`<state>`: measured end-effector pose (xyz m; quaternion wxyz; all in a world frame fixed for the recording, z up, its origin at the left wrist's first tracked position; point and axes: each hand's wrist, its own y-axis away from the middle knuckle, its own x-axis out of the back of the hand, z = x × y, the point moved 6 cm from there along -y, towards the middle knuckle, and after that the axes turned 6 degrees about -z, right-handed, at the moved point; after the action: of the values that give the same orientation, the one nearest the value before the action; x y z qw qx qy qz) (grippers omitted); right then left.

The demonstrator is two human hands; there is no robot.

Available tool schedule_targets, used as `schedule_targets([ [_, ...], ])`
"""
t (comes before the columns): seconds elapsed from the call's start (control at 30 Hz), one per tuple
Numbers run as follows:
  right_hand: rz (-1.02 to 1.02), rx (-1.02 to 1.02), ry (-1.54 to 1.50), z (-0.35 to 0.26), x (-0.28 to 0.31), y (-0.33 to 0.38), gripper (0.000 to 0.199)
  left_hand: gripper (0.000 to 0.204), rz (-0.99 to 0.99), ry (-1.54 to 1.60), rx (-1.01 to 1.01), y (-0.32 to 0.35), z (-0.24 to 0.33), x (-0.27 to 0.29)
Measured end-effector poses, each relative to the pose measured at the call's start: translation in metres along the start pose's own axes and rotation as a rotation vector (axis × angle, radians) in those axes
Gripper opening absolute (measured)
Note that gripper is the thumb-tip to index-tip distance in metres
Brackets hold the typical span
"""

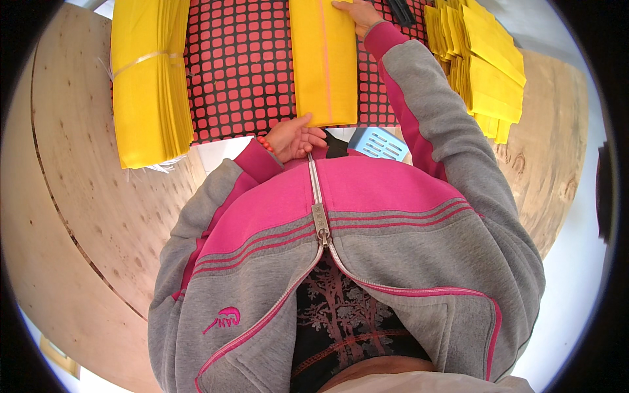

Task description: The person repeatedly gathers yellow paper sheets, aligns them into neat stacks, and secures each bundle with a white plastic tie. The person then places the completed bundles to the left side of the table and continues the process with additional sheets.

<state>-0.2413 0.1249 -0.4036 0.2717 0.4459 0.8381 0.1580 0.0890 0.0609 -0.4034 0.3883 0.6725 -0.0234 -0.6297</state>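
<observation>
Beyond the lettered jacket (393, 252), the left hand (295, 140) is loose; the right hand (360, 14) touches yellow fabric (325, 69), grip unclear.

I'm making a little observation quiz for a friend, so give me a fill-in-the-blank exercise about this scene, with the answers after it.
1. The yellow bundle tied with a pale band lies on the person's ____ side.
2. The long edge of the folded yellow strip is touched by the person's ____ hand.
3. The checked cloth has reddish rounded squares on a ____ background.
4. The slotted plastic object near the cloth's lower edge is light ____.

Missing words: left; right; black; blue.
</observation>
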Motion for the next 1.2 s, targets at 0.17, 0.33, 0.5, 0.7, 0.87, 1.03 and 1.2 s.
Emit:
schedule_targets([
  [0.17,0.008,0.027,0.032,-0.002,0.001,0.001,0.023,0.053,0.010,-0.125,0.074,0.005,-0.001,-0.003],
  [0.33,0.135,0.075,0.137,-0.002,0.007,-0.002,0.026,0.047,0.174,-0.463,0.122,0.028,0.014,0.002],
  [0.5,0.245,0.204,0.197,-0.001,0.019,0.007,0.032,0.034,0.573,-0.918,-0.302,0.064,0.061,0.007],
  [0.7,0.504,0.502,0.596,-0.035,0.024,0.065,0.034,0.026,0.906,-1.301,-0.820,0.063,0.107,-0.015],
  [0.87,0.347,0.530,0.590,-0.040,-0.007,0.159,0.024,0.031,0.811,-1.351,-0.732,0.042,0.125,-0.005],
  [1.03,0.410,0.675,0.479,-0.096,0.044,0.262,0.024,0.031,0.688,-1.095,-0.677,0.036,0.126,0.017],
  [1.2,0.545,0.404,-0.277,-0.135,0.204,0.319,0.024,0.029,0.681,-1.083,-0.646,0.031,0.130,0.030],
])
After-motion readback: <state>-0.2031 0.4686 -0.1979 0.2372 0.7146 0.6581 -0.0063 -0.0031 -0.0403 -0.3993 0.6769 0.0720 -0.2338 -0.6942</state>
